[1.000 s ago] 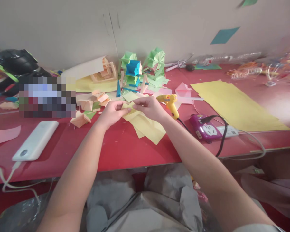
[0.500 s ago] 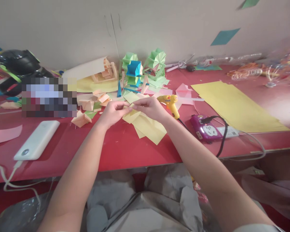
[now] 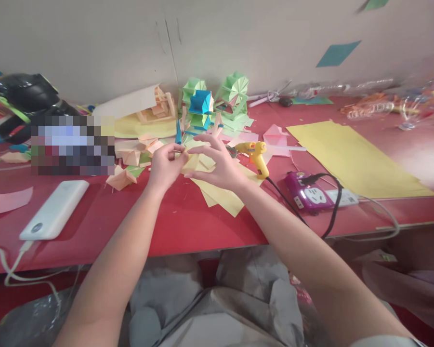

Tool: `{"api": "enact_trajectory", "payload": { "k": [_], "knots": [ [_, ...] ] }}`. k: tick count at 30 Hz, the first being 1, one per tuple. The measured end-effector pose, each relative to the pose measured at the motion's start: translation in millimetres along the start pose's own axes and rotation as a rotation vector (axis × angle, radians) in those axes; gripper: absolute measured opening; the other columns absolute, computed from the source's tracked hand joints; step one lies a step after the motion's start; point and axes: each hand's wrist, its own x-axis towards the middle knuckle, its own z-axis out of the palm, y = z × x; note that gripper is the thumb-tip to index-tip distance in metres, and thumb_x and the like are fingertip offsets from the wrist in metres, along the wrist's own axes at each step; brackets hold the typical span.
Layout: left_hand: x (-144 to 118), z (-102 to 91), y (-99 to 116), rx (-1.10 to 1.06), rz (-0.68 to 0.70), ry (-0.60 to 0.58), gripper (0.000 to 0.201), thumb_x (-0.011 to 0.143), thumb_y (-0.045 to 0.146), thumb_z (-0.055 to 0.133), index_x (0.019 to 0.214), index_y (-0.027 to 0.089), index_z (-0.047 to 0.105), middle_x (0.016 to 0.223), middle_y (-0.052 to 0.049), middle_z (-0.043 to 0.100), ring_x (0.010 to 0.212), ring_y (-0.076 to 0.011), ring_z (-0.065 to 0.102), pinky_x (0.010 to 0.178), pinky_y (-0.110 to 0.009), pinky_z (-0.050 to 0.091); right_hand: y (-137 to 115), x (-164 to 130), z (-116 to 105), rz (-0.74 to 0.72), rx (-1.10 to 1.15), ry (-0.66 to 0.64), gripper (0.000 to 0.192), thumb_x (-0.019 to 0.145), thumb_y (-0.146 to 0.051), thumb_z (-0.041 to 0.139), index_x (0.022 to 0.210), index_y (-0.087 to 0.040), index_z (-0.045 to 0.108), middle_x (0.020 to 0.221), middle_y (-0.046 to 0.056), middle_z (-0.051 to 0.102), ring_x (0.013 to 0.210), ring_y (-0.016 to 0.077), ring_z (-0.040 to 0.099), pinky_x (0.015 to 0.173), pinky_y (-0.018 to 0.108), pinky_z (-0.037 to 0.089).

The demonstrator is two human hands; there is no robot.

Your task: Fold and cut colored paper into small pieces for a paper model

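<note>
My left hand (image 3: 166, 167) pinches a piece of pale yellow paper (image 3: 190, 163) between thumb and fingers. Its exact folds are partly hidden by the fingers. Close on the right, my right hand (image 3: 220, 165) has thumb and fingers spread apart around the paper's side; whether a fingertip touches it I cannot tell. Beneath both hands lie loose pale yellow sheets (image 3: 226, 196) on the red table (image 3: 202, 231). A yellow glue gun (image 3: 255, 156) rests just beyond my right wrist.
Folded green paper wheels (image 3: 234, 86) and a blue folded piece (image 3: 201, 102) stand at the back. Peach paper pieces (image 3: 122, 178) and a white power bank (image 3: 56, 209) lie left. A purple power socket (image 3: 307, 193), cables and large yellow sheets (image 3: 354, 159) are right.
My right hand's fingers have spread and come away from their pinch at the paper. My left hand has shifted slightly left, still pinching the paper.
</note>
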Motion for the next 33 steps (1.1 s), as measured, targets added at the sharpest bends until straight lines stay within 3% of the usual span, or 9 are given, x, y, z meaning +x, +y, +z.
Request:
{"api": "enact_trajectory", "payload": {
  "k": [5,9,12,16,19,25,29,33],
  "knots": [
    [0,2.4,7,-0.208,-0.214,-0.047,0.026,0.065,0.030,0.079,0.082,0.022,0.062,0.073,0.001,0.064,0.066,-0.0171,0.061,0.061,-0.029,0.044,9,-1,4,0.006,-0.072,-0.028,0.036,0.084,-0.052,0.075,0.104,-0.024,0.063,0.134,0.014,0.057,0.129,0.0305,0.052,0.108,0.053,0.042],
    [0,0.1,14,-0.352,-0.332,-0.103,0.035,0.061,0.031,0.084,0.083,0.021,0.058,0.075,0.000,0.063,0.069,-0.0175,0.064,0.058,-0.028,0.047,11,-2,1,0.011,-0.066,-0.012,0.042,0.078,-0.056,0.079,0.095,-0.023,0.059,0.133,0.014,0.057,0.128,0.0314,0.052,0.107,0.052,0.043],
    [1,-2.6,13,-0.405,-0.330,-0.167,0.037,0.065,0.036,0.084,0.086,0.020,0.059,0.081,-0.002,0.065,0.077,-0.0189,0.067,0.060,-0.028,0.052,11,-3,-1,0.050,-0.072,-0.025,0.046,0.073,-0.057,0.082,0.093,-0.023,0.057,0.135,0.015,0.054,0.129,0.0327,0.051,0.105,0.052,0.045],
    [2,-4.1,9,-0.448,-0.309,-0.157,0.038,0.070,0.034,0.084,0.094,0.019,0.059,0.088,-0.005,0.069,0.086,-0.0204,0.070,0.073,-0.033,0.059,13,-4,1,0.095,-0.039,0.001,0.020,0.083,-0.037,0.069,0.089,-0.022,0.058,0.136,0.015,0.053,0.127,0.0300,0.054,0.098,0.047,0.050],
    [2,-4.0,9,-0.492,-0.266,-0.149,0.039,0.071,0.030,0.083,0.101,0.019,0.060,0.094,-0.006,0.071,0.091,-0.0209,0.071,0.078,-0.035,0.060,15,-4,2,0.121,-0.008,0.057,0.008,0.082,-0.025,0.061,0.089,-0.021,0.059,0.138,0.016,0.053,0.124,0.0289,0.057,0.092,0.044,0.054],
    [1,-4.3,14,-0.473,-0.248,-0.144,0.050,0.065,0.020,0.082,0.110,0.020,0.062,0.101,-0.008,0.072,0.096,-0.0230,0.071,0.081,-0.036,0.060,19,-3,2,0.175,-0.009,0.112,0.013,0.085,-0.020,0.055,0.095,-0.021,0.063,0.143,0.016,0.054,0.125,0.0291,0.058,0.095,0.048,0.054],
    [1,-1.6,11,-0.402,-0.225,-0.111,0.049,0.061,0.016,0.080,0.107,0.020,0.063,0.104,-0.007,0.071,0.096,-0.0231,0.071,0.081,-0.036,0.059,22,-2,2,0.158,-0.040,0.161,0.017,0.091,-0.022,0.053,0.101,-0.022,0.067,0.145,0.014,0.055,0.132,0.0294,0.054,0.103,0.051,0.049],
    [1,5.1,7,-0.359,-0.250,-0.052,0.038,0.061,0.017,0.077,0.096,0.019,0.061,0.091,-0.004,0.071,0.086,-0.0206,0.071,0.078,-0.035,0.058,21,-1,5,0.070,-0.121,0.117,0.019,0.094,-0.024,0.054,0.100,-0.025,0.072,0.128,0.010,0.067,0.125,0.0282,0.057,0.108,0.053,0.043]
  ]
}}
